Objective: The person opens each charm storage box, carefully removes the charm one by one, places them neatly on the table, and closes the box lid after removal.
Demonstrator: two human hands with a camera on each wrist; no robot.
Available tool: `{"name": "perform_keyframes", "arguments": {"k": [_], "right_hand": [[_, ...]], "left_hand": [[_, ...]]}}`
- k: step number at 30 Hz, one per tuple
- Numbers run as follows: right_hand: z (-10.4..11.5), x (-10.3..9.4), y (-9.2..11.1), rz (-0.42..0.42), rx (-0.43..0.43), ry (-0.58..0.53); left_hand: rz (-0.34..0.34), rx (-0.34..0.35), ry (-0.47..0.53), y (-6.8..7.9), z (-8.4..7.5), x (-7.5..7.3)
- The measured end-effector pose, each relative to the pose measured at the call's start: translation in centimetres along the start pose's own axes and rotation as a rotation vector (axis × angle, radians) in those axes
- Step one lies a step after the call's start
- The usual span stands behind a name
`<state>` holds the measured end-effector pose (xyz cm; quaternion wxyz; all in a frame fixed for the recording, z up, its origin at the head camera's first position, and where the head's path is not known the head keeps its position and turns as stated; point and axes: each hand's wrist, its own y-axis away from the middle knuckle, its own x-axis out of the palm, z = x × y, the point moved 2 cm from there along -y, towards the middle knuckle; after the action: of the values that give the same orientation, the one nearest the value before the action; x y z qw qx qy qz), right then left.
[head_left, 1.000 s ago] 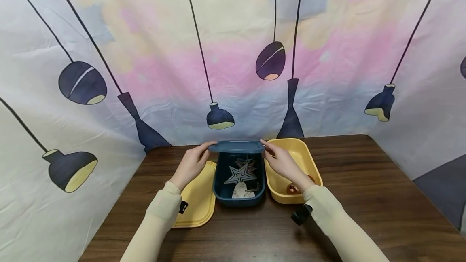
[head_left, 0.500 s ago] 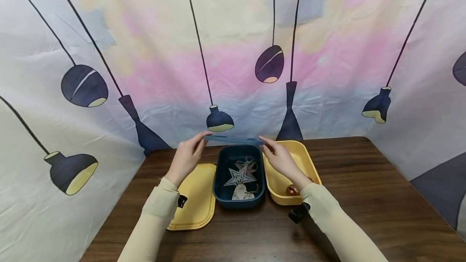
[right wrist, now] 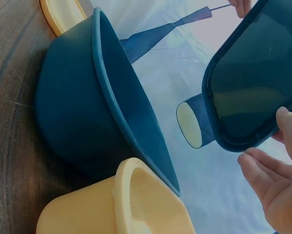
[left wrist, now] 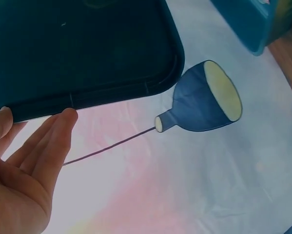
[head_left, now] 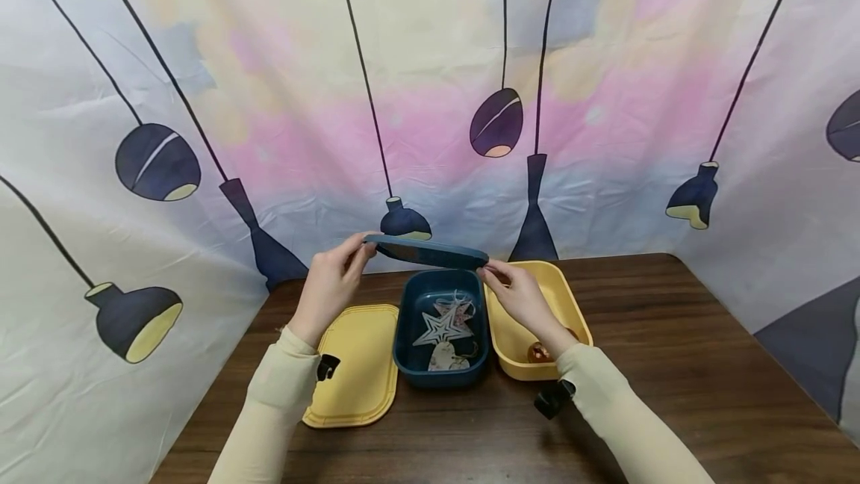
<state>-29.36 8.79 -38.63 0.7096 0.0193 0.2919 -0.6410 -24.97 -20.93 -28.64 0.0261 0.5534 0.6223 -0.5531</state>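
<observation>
A blue lid [head_left: 437, 252] is up in the air over the far end of the blue box [head_left: 437, 379], its left end higher than its right. My left hand [head_left: 329, 288] pinches the lid's left end. At the opposite end, my right hand [head_left: 522, 296] holds the edge between thumb and fingers. The lid's underside [right wrist: 258, 83] with its raised rim shows in the right wrist view. Inside the uncovered box lie a silver star ornament [head_left: 440, 327], a second, patterned star [head_left: 460, 311] partly behind it, and a whitish ornament [head_left: 445, 356] with a string.
Left of the blue box, a yellow lid [head_left: 363, 372] lies flat on the dark wooden table [head_left: 470, 439]. A yellow box [head_left: 527, 372] stands close on the right, with a shiny reddish-brown thing [head_left: 540, 352] partly behind my right wrist. A printed cloth [head_left: 430, 95] hangs behind the table.
The blue lid has risen off the box's far end and tilted, its left end going up and leftward with my left hand. My right hand has stayed nearly in place. More of the box's inside shows.
</observation>
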Motion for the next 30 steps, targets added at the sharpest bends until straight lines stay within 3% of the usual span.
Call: {"name": "perform_keyframes", "arguments": {"k": [5, 12, 19, 24, 30], "right_hand": [[-0.2, -0.1, 0.3, -0.003, 0.03, -0.016], [0.5, 0.1, 1.1, -0.008, -0.026, -0.013], [1.3, 0.7, 2.0, 0.004, -0.044, -0.024], [2.0, 1.7, 2.6, -0.005, -0.038, -0.034], [2.8, 3.3, 3.1, 0.031, -0.026, -0.13]], "left_hand": [[-0.038, 0.006, 0.024, -0.2, -0.3, -0.6], [-0.053, 0.007, 0.061, -0.4, -0.4, -1.3], [-0.115, 0.042, 0.036, -0.8, 0.1, -2.2], [-0.145, 0.014, 0.092, -1.0, 0.7, -2.8], [-0.158, -0.02, 0.16, -0.9, 1.4, -3.2]]}}
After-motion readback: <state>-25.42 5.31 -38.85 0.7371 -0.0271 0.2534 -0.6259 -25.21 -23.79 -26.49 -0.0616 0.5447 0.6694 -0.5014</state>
